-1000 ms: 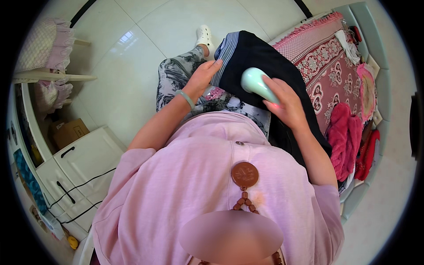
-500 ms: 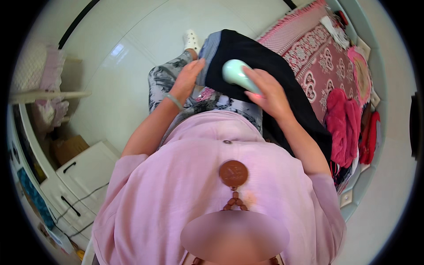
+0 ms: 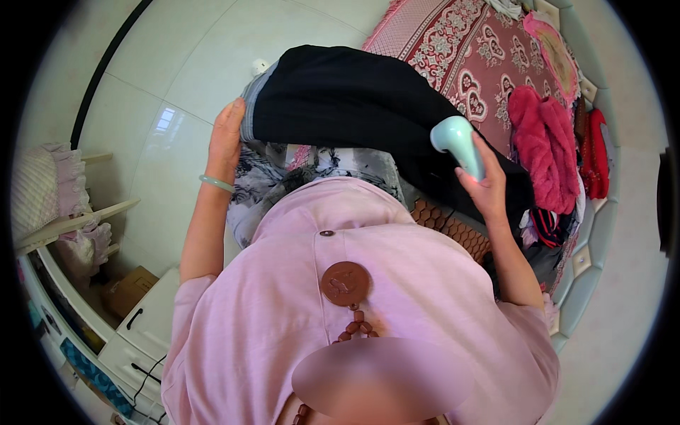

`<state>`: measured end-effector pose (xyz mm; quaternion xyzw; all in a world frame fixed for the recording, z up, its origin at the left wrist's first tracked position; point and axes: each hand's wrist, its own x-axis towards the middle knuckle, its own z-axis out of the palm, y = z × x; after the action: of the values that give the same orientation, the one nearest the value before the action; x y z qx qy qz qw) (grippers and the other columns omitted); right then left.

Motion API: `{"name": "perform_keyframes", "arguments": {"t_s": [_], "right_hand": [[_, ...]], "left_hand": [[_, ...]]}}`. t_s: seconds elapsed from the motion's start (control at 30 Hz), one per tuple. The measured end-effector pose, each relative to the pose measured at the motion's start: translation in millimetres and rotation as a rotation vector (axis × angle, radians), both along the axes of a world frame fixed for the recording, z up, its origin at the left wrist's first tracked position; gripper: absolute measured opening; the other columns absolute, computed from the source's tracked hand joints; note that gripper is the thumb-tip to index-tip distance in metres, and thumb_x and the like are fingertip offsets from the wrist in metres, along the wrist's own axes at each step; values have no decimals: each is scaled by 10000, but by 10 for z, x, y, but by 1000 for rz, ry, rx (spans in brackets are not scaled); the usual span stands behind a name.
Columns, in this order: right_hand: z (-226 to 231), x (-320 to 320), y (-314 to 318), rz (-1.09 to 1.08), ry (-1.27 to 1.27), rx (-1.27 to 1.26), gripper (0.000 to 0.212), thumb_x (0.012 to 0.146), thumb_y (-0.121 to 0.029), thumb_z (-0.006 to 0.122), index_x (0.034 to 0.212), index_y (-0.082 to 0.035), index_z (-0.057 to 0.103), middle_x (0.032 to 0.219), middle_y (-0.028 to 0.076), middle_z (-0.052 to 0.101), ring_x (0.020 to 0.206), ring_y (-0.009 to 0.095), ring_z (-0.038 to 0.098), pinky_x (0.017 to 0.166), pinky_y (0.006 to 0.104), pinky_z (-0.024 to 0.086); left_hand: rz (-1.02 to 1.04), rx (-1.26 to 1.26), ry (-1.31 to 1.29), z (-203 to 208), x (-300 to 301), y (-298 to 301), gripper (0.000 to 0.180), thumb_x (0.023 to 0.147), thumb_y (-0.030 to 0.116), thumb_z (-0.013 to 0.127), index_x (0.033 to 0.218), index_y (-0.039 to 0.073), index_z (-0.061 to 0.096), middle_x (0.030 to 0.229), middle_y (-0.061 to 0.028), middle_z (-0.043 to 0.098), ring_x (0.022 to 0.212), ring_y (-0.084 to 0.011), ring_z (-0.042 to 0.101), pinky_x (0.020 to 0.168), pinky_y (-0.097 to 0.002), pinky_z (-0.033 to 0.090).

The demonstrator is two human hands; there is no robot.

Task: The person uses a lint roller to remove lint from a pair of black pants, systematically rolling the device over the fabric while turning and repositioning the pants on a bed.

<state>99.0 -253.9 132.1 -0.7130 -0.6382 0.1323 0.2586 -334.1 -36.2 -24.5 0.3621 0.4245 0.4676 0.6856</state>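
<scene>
The left hand [image 3: 227,134] pinches the grey-blue hem [image 3: 253,106] of a long black cloth garment [image 3: 340,92] across the upper middle of the frame; the right hand [image 3: 490,183] is wrapped around a glossy mint-green, round-headed, plastic-looking device [image 3: 457,138] right of centre (whether its head touches the fabric, I cannot tell). Best to draw the hem taut and set the head flat, pressing lightly over the folds

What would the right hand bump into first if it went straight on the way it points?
Probably the black garment around the mint-green handheld device that the right hand holds, with the patterned red cover beyond. Depth is unclear, so it might pass above the cloth.
</scene>
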Motion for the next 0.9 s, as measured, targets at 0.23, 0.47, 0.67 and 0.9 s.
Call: {"name": "perform_keyframes", "arguments": {"t_s": [0.23,0.47,0.67,0.9], "right_hand": [[-271,-334,187,39,144,33,765,776,11,813,1486,-79,540,1420,139,619,1279,259,617,1086,348,463],[-316,-771,928,387,74,56,782,770,-49,824,1491,-156,540,1306,161,627,1153,348,632,993,396,507],[-236,-587,979,478,-35,24,770,774,-85,830,1484,-187,552,1281,163,620,1119,370,627,965,404,515],[-223,-175,366,313,-33,-23,791,719,-5,846,1452,-141,582,1294,189,626,1158,385,629,989,414,515]], "left_hand": [[47,-11,98,-302,-286,93,350,1087,316,571,1138,-5,699,1062,-27,718,939,-85,643,865,-253,515],[61,-30,138,-591,-191,94,337,1077,305,587,1090,-9,707,1008,1,699,916,-71,603,850,-243,488],[90,-11,169,-648,-150,105,349,1076,305,585,1076,-25,698,998,-5,679,916,-84,572,860,-261,466],[100,-53,209,-701,-68,49,364,1074,317,584,1085,-29,697,1012,-27,691,909,-97,579,851,-267,469]]}}
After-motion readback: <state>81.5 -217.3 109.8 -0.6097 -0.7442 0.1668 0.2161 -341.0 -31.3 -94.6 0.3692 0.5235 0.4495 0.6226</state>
